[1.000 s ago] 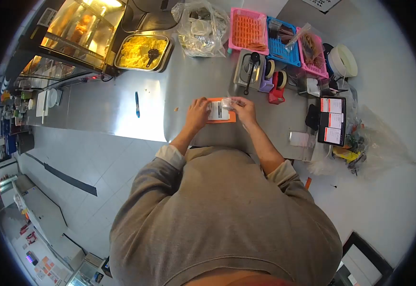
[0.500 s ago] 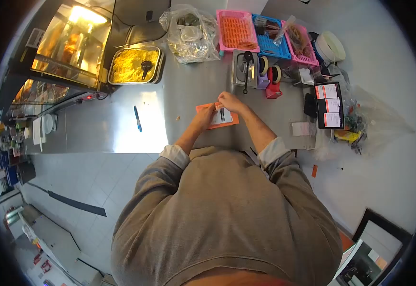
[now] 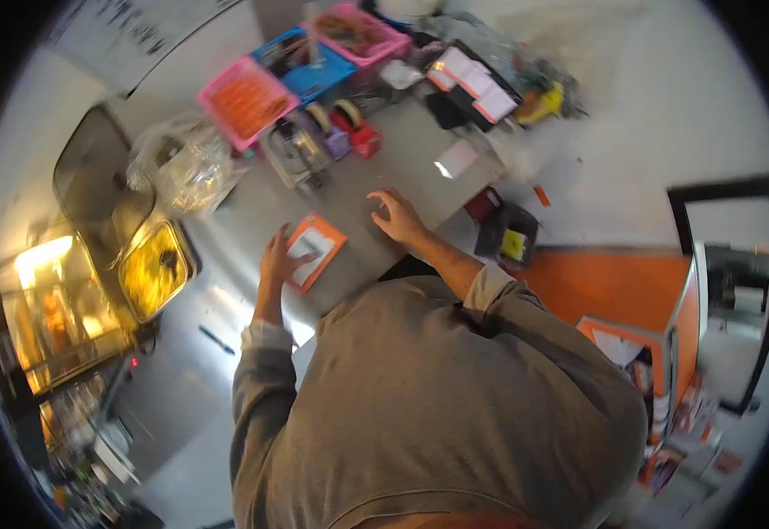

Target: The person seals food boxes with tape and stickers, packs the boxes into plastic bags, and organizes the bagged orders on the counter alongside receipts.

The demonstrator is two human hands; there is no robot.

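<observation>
An orange packet [image 3: 333, 240] with a white label lies tilted on the metal counter in front of me. My left hand [image 3: 279, 260] rests at its left edge, fingers stretched out and thumb reaching across the label. To the right, apart from the packet, my right hand [image 3: 399, 220] hovers over the counter with fingers spread and nothing in them. Beyond it stand a red tape dispenser [image 3: 363, 141] and a purple tape dispenser [image 3: 338, 143]. Motion smears the view, so print on the label cannot be read.
Pink [image 3: 212, 108] and blue baskets [image 3: 336, 72] line the back, near a metal container [image 3: 301, 163] and a plastic bag [image 3: 192, 172]. At left are a tray of yellow food [image 3: 157, 269], a lit display case [image 3: 58, 304] and a pen [image 3: 217, 340]. A tablet [image 3: 474, 84] stands at right.
My head view has turned toward the right. My right hand has come off the packet and moved right, its fingers opening. My left hand remains at the packet.
</observation>
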